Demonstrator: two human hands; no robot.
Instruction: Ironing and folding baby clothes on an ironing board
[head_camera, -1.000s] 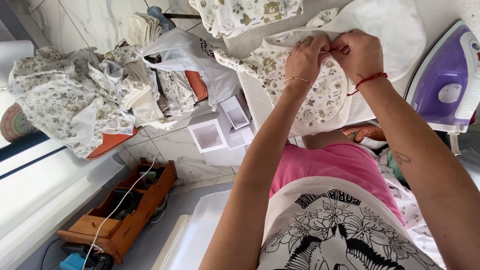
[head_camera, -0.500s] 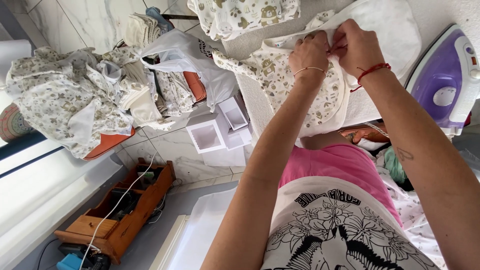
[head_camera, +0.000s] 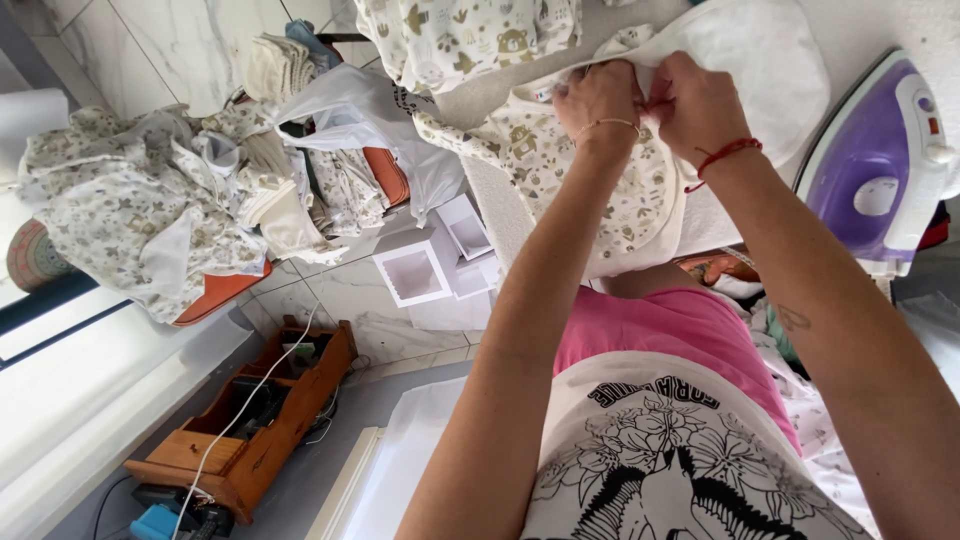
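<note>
2 hands meet at the collar of a printed garment (head_camera: 560, 170) spread flat on the ironing board (head_camera: 780, 90): left hand (head_camera: 598, 98) and right hand (head_camera: 697, 105) both pinch the fabric shut, apparently to align the edges. Just right stands a purple iron (head_camera: 875, 170), upright off the cloth. Farther left, a pile of clothes (head_camera: 140, 215) waits.
</note>
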